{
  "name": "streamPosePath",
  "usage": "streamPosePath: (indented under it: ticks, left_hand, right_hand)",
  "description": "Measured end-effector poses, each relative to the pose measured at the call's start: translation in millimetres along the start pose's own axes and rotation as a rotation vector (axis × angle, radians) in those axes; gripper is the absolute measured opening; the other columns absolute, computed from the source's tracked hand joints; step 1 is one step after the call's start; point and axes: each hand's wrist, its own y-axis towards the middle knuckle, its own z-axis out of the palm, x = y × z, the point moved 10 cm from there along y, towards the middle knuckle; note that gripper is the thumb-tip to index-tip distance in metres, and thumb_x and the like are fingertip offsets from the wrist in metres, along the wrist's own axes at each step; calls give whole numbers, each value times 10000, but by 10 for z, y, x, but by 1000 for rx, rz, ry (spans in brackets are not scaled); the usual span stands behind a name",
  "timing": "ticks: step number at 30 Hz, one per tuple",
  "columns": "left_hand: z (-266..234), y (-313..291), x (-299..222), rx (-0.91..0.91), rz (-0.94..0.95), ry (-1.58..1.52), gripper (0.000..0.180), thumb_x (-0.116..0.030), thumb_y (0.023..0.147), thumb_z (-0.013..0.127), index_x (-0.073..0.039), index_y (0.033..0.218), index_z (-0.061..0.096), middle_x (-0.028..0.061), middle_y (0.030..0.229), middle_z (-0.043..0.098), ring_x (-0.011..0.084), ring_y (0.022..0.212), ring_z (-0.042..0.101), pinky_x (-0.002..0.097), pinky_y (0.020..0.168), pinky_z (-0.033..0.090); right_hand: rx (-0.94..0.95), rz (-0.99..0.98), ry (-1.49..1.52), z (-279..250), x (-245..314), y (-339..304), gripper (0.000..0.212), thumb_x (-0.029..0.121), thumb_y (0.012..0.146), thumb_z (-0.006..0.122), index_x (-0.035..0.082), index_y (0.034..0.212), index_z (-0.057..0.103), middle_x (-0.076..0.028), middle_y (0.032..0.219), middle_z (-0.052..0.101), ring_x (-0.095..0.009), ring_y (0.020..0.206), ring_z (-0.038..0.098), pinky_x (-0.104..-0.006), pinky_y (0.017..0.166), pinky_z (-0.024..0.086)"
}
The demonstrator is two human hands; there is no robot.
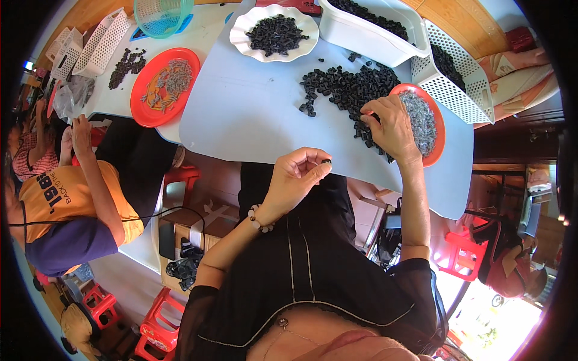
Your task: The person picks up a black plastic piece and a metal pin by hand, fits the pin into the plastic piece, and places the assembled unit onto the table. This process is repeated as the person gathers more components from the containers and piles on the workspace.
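Note:
My left hand (298, 175) is just in front of the table's near edge, its thumb and fingers pinched on a small black plastic piece (326, 161). Only one end of that piece shows past the fingertips. Over the right part of the table, my right hand (391, 127) hovers at a loose heap of small black plastic pieces (337, 84). Its thumb and fingers are curled together, and whatever lies between them is hidden. Close beside that hand is a red plate (441, 135) full of small clear-grey pieces (419, 120).
At the table's back stand a white scalloped plate (236, 36) and a white tub (370, 42), both with black pieces. A white perforated basket (481, 99) leans at the right. On the left table is another red plate (141, 99), near a person in an orange shirt (66, 195).

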Motion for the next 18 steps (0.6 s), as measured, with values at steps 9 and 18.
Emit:
streamPosePath:
  ticks: [9, 18]
  left_hand:
    - [-60, -11, 17, -31, -16, -13, 162, -51, 919, 687, 0, 1072, 677, 12, 891, 645, 50, 740, 561, 207, 643, 474]
    - [-69, -39, -32, -40, -18, -1, 161, -49, 919, 686, 4, 1070, 672, 9, 889, 639, 46, 733, 551, 205, 640, 467]
  right_hand:
    - [-119, -59, 40, -56, 66, 75, 133, 96, 787, 733, 81, 910, 685, -67, 815, 637, -269, 891, 563, -399, 850, 474]
    - [-136, -164, 107, 21, 362, 262, 157, 98, 780, 736, 95, 934, 705, -52, 823, 634, -262, 882, 556, -384, 836, 475]
